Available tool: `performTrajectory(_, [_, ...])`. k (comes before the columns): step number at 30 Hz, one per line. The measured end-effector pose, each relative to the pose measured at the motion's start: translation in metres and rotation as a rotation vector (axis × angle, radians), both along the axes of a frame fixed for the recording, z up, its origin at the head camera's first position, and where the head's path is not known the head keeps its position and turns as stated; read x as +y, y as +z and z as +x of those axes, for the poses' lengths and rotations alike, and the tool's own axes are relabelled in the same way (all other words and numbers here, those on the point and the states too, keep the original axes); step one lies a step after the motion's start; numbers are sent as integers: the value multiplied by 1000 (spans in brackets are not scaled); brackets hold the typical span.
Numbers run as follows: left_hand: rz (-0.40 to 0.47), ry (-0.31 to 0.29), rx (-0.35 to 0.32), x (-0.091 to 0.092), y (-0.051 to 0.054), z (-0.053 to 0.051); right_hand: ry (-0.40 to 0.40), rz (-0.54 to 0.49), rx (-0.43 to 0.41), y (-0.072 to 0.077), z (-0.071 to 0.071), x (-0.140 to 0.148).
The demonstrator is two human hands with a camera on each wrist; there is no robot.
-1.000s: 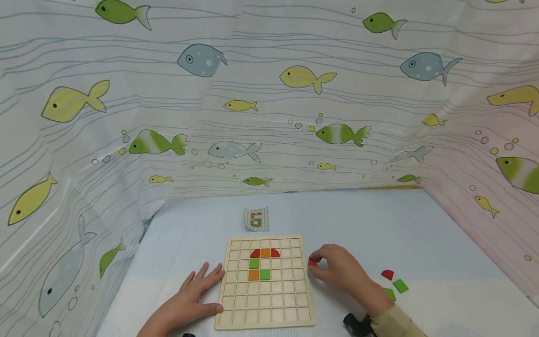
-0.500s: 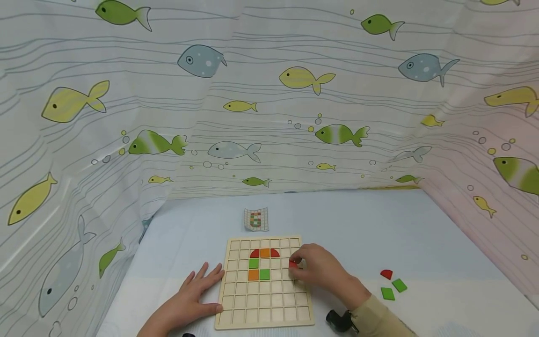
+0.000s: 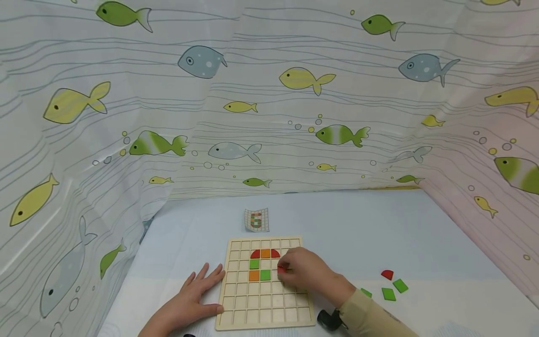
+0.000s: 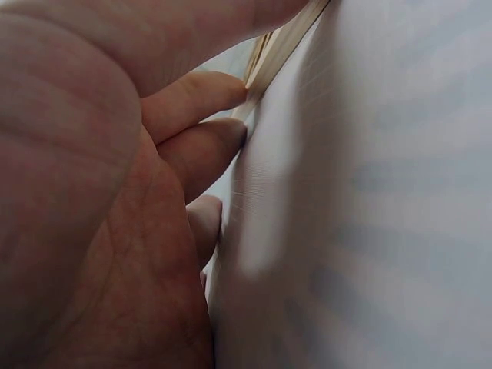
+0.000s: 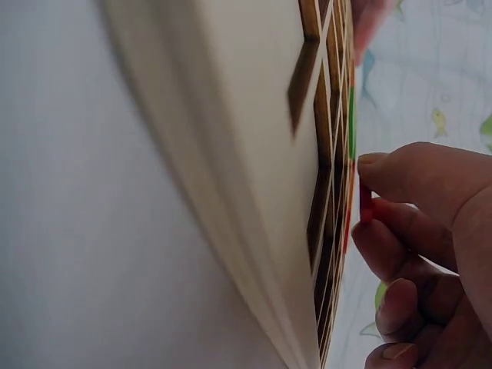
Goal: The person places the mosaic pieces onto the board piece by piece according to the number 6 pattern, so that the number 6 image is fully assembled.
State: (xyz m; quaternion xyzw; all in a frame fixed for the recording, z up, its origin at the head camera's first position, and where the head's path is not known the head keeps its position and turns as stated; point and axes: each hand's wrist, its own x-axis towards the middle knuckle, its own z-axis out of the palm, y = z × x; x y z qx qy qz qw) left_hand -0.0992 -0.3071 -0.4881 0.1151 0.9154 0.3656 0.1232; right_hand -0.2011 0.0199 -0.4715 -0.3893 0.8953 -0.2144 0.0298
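Note:
My left hand (image 3: 189, 297) lies beside the wooden grid board (image 3: 244, 319) in the head view, fingertips and thumb touching its left edge. Over the board's right half, my right hand (image 3: 310, 270) pinches a small red tile (image 3: 281, 270) between thumb and index finger. In the right wrist view that red tile (image 5: 366, 206) is held just off the grid, edge-on. Set into the grid are two red quarter-round tiles (image 3: 275, 253), an orange tile (image 3: 265, 253) between them, a green tile (image 3: 254, 264) below, then another orange tile (image 3: 254, 275) beside a green one.
Behind the board lies a small pattern card (image 3: 256, 220). To the right are a loose red quarter-round tile (image 3: 387, 274) and several green tiles (image 3: 400, 285), one partly hidden by the right sleeve (image 3: 370, 313). A fish-print curtain (image 3: 269, 121) surrounds the table.
My right hand has carried the red tile leftward, from beside the board's right edge to over the grid. Loose green tiles have come into view behind the sleeve. My left hand has stayed put.

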Motion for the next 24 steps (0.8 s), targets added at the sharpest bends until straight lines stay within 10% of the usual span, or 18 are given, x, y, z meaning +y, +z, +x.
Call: performTrajectory(24, [-26, 15, 0, 0, -2, 1, 76, 21, -34, -1, 2, -11])
